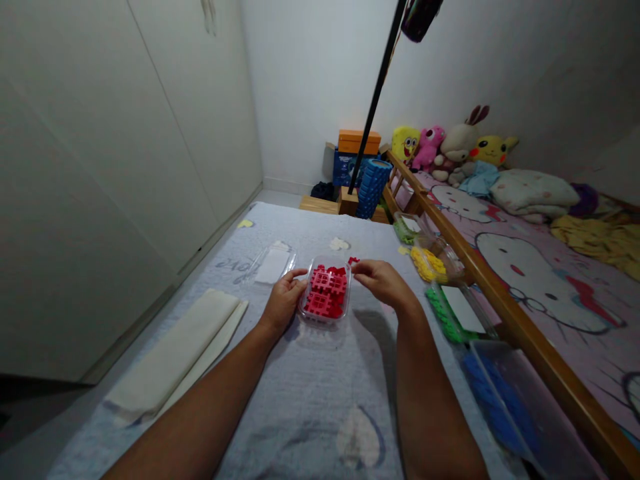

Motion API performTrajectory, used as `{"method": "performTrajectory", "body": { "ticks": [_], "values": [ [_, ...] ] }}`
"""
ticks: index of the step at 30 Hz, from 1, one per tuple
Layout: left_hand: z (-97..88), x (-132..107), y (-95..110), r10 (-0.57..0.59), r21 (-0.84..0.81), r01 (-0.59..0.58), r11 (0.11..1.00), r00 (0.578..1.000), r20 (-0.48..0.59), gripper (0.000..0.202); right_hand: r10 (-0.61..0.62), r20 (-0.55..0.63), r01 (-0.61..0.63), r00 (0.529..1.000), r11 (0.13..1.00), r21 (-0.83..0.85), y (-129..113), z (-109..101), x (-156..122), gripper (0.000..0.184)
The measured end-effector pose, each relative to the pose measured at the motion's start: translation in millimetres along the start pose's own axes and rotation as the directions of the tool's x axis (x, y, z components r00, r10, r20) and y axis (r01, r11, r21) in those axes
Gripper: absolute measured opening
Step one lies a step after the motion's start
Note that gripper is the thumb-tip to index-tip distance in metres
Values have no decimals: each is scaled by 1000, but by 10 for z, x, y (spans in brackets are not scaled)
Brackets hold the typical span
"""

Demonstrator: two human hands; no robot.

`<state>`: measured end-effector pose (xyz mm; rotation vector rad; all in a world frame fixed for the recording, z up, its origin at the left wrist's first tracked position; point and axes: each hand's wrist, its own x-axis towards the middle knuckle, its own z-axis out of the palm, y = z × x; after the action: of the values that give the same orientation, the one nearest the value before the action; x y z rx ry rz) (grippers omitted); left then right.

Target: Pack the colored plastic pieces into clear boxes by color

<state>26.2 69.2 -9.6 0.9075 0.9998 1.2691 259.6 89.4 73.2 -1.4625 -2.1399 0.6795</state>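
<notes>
A clear plastic box (303, 311) full of red interlocking building pieces (327, 291) stands in front of me on the cloth-covered surface. My left hand (287, 298) grips its left wall, thumb along the rim. On the other side, my right hand (379, 279) is closed in a pinch beside the box's right rim. A small red building piece (354, 260) shows at those fingertips, partly hidden by them. Left of the box lies a clear plastic lid (291, 265) with a white label (273, 266).
Along the wooden bed rail (465, 267) stand clear boxes with yellow pieces (428, 265), green pieces (443, 313) and blue pieces (493, 393). A folded cream cloth (183, 350) lies at left. Behind the far edge are a black pole (376, 100) and a blue foam roller (374, 189).
</notes>
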Motion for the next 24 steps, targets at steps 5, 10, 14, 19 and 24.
{"method": "performTrajectory", "body": {
  "ticks": [5, 10, 14, 19, 24],
  "values": [
    [-25, 15, -17, 16, 48, -16, 999, 1000, -6, 49, 269, -268, -312, 925, 941, -132, 441, -35, -8, 19],
    [-28, 14, -18, -9, 43, 10, 999, 1000, -3, 50, 323, -333, -421, 886, 862, -282, 696, 200, 35, 33],
    [-42, 22, -38, -2, 44, 2, 999, 1000, 9, 48, 333, -383, -452, 862, 847, -281, 795, 404, 86, 47],
    [-55, 37, -66, 6, 37, -7, 999, 1000, 16, 47, 314, -396, -431, 863, 866, -253, 875, 512, 121, 28],
    [-50, 40, -56, 12, 48, -12, 999, 1000, 4, 48, 276, -448, -406, 850, 886, -225, 909, 520, 131, 13]
  ]
}}
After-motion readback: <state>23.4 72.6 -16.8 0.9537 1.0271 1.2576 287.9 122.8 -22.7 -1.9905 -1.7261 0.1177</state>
